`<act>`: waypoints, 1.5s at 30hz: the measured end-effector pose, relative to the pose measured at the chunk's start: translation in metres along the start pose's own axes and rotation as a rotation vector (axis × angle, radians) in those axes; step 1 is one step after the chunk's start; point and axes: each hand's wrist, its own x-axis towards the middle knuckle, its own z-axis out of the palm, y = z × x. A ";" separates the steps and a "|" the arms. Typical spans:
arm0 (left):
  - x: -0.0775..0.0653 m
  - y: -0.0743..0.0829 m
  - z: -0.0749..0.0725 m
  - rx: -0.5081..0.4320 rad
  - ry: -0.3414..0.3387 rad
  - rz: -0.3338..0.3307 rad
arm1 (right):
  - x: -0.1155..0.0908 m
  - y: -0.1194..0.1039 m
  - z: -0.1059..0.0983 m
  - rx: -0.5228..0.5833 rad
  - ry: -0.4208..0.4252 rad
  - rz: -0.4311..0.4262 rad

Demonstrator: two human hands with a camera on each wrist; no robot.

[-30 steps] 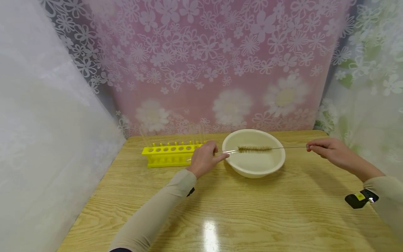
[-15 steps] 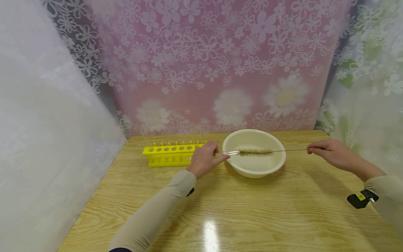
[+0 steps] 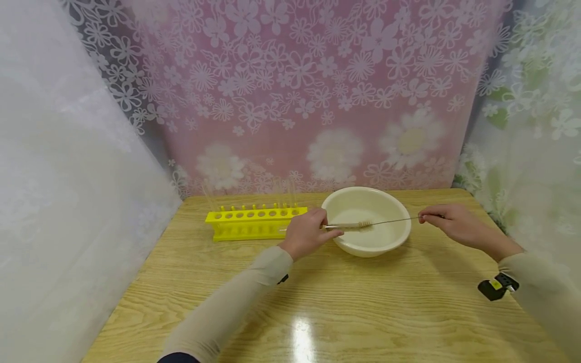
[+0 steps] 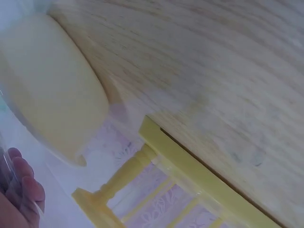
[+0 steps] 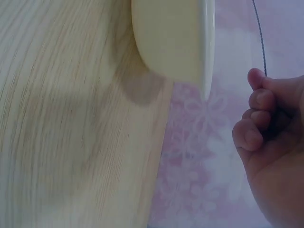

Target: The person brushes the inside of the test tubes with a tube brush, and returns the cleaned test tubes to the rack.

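My left hand (image 3: 306,233) grips a clear glass test tube (image 3: 333,226), which lies nearly level with its mouth pointing right over the white basin (image 3: 386,239). Most of the bristles of a test tube brush (image 3: 365,224) are inside the tube; a short bristly part shows at its mouth. My right hand (image 3: 458,224) pinches the brush's thin twisted wire handle beyond the basin's right rim. In the right wrist view, thumb and fingertips close on that wire (image 5: 261,38). The left wrist view has fingers (image 4: 28,183) curled around the clear tube.
Behind and left of my left hand stands a yellow test tube rack (image 3: 245,216) with several clear tubes (image 3: 291,191) upright at its ends. The wooden table (image 3: 363,307) ends at a flowered pink curtain (image 3: 272,101), with pale sheets on both sides.
My right hand has moved left, and the brush's bristles have gone from outside the tube's mouth to mostly inside it. My left hand has shifted slightly right and down with the tube.
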 end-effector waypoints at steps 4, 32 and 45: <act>0.002 0.004 0.002 0.036 0.023 -0.004 | 0.010 -0.010 0.010 0.018 0.006 -0.007; 0.011 0.019 0.012 0.035 0.085 -0.008 | 0.035 -0.053 0.075 -0.013 0.191 -0.216; 0.004 0.012 0.005 0.065 0.096 0.045 | 0.038 -0.069 0.067 0.450 -0.042 0.021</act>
